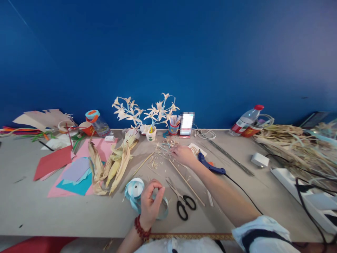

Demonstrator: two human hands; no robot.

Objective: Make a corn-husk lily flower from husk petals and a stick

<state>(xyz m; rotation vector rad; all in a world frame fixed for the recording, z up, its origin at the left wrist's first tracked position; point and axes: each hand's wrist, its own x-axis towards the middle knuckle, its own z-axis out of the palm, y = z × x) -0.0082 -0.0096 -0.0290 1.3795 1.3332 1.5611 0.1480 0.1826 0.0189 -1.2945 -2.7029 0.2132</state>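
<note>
across the back: a blue wall is rising behind a grey table.
back of table: pale flowers are standing on blue stems by a white cup.
left side: corn husks are lying partly on pink paper.
right hand: is resting mid-table, fingertips bending down at pale scraps; how closed, or holding what, cannot tell.
left hand: is curling beside a light blue ribbon roll, thumb and forefinger rounding toward each other; cannot tell whether tips are meeting or pinching anything.
glue gun: is lying just right of the right wrist.
scissors: are lying between left hand and right forearm, blades slightly apart.
ribbon roll: is trailing loose loops around the left hand.
pale scraps: are lying scattered mid-table.
</note>
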